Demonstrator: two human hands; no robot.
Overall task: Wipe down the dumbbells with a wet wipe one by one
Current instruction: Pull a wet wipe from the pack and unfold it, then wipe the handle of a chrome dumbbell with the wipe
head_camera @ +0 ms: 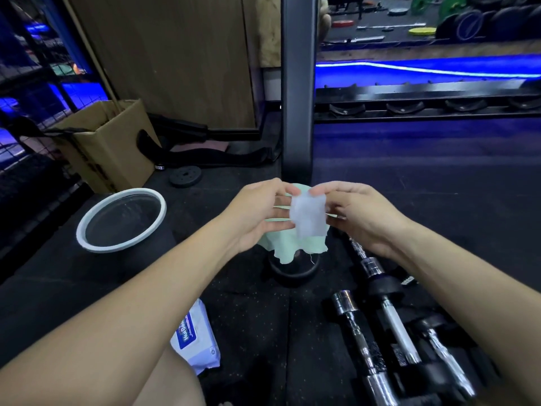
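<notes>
You are low over the black rubber floor [248, 312], and everything you need lies on it. The largest of the task's things, the dumbbells [389, 320], lie in a close row on the floor's near right part, below and to the right of your hands. Their chrome bars run from the near right edge up and away toward the middle, so each long axis slants away from you, leaning left. Your right hand [363, 218] hangs almost directly above the far ends of those bars and is plainly the nearer one; your left hand [257, 215] sits over the floor's middle, above a pale green cloth [292, 244] draped on a dark round weight.

The pack of wipes [196, 338] lies near your left forearm. Between your hands hangs the wet wipe [308, 215], pinched at its top corners by thumb and fingertips of both hands and partly unfolded.

By my reading, the next move is a drop down and right, along a bar rather than across it.
</notes>
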